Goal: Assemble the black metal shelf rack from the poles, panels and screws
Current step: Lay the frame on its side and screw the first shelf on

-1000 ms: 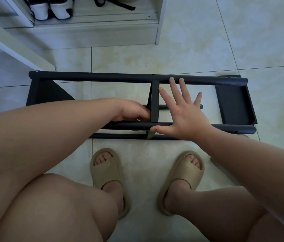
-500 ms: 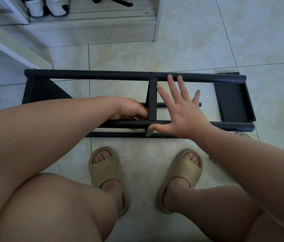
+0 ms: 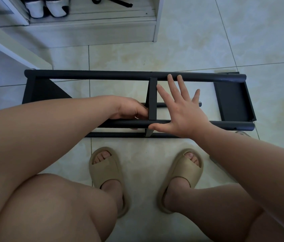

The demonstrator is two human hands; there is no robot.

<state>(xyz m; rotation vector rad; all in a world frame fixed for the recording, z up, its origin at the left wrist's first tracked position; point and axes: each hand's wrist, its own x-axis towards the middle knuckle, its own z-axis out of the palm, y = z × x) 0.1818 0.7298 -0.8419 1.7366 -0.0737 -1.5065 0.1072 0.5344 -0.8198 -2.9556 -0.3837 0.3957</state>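
The black metal rack point(image 3: 94, 75) lies on its side on the tiled floor, its long poles running left to right. A narrow middle panel point(image 3: 152, 100) crosses between the far pole and the near pole point(image 3: 232, 125). End panels sit at the left point(image 3: 40, 91) and right point(image 3: 232, 100). My left hand point(image 3: 130, 109) is curled just left of the middle panel, fingers against it; what it holds is hidden. My right hand point(image 3: 181, 110) is spread flat with straight fingers, resting on the near pole right of the panel, thumb along the pole.
A white shoe cabinet point(image 3: 92, 30) with sneakers point(image 3: 47, 7) stands at the back. A white door edge point(image 3: 15, 48) slants in at the left. My feet in beige slippers point(image 3: 106, 172) are close in front of the rack. Bare tile lies to the right.
Both hands stay where they were on the rack. Only the view has shifted slightly.
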